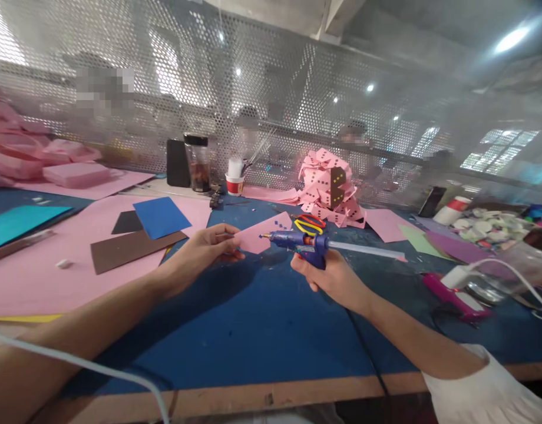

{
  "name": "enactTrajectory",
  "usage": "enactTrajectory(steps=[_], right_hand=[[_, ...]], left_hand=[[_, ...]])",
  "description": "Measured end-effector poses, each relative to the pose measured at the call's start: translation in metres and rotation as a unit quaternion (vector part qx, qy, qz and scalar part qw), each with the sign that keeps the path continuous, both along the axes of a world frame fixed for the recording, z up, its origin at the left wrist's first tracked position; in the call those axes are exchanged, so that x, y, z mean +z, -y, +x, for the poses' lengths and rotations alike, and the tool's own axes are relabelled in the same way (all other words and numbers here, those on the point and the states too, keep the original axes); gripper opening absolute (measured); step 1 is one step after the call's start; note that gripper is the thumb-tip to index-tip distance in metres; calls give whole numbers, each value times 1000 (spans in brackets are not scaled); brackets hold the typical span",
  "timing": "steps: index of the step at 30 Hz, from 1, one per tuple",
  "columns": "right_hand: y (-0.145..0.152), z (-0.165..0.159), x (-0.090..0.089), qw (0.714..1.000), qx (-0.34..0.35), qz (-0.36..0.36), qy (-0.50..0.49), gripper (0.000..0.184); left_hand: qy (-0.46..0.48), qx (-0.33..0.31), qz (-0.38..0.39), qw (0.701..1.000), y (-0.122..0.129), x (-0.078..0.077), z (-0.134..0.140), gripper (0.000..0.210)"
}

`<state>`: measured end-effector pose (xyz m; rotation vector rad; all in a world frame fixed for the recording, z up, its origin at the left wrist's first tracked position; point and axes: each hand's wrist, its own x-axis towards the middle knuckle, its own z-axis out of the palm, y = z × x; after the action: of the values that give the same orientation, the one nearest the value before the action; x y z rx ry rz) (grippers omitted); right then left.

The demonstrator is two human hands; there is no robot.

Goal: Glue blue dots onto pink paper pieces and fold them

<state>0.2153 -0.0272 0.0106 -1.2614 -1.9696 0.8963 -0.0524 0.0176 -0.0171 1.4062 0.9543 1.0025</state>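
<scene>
Hands (215,244) are both full: the left pinches a pink card (253,238), only partly dotted with blue squares (280,225); the right hand (328,275) grips a glue gun (293,240). Beyond, dotted pink pieces (321,184) stand heaped on the worktop (271,330).

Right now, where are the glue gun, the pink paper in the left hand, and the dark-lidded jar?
Glue gun (297,241), head view: its blue body.
Pink paper (262,227), head view: its flat face.
Dark-lidded jar (198,165), head view: its see-through side.
</scene>
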Motion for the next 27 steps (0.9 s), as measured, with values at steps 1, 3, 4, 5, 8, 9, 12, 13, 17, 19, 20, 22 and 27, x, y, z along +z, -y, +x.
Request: enactTrajectory(steps=[1, 3, 4, 5, 8, 9, 12, 13, 17, 19, 20, 22, 27], right_hand=[[1, -1, 0, 1000, 0, 0, -3, 35], [1, -2, -1, 1000, -1, -1, -8, 35], [2, -2, -2, 1000, -2, -2, -7, 35], [2, -2, -2, 1000, -4, -4, -2, 36], [3, -1, -4, 1000, -9, -6, 27, 37], [3, -1, -5, 999, -11, -5, 38, 38], [2, 0, -6, 997, -18, 11, 69, 40], [2, 0, -7, 996, -21, 19, 80, 40], [1, 0, -9, 993, -24, 42, 110, 40], [1, 1, -10, 993, -17, 48, 109, 40], [1, 1, -10, 993, -12, 52, 107, 39], [2, 1, -9, 992, -7, 67, 106, 38], [3, -1, -6, 986, -15, 117, 121, 33]], left_hand=[[-1, -6, 0, 1000, 1, 0, 1, 29], [-7, -12, 1, 1000, 2, 1, 2, 30], [-9, -13, 2, 1000, 3, 1, 3, 31], [-11, -15, 2, 1000, 3, 1, 3, 31], [-9, -25, 4, 1000, 5, 2, 4, 30], [-9, -28, 5, 1000, 5, 3, 5, 30], [-14, -30, 4, 999, 6, 4, 5, 33], [-17, -31, 4, 999, 6, 4, 5, 33], [-20, -40, 9, 999, 7, 4, 5, 33], [-23, -44, 10, 999, 7, 4, 5, 32], [-25, -46, 9, 999, 7, 4, 5, 31], [-27, -49, 9, 998, 7, 4, 5, 29], [-22, -48, 7, 999, 8, 6, 6, 30]])
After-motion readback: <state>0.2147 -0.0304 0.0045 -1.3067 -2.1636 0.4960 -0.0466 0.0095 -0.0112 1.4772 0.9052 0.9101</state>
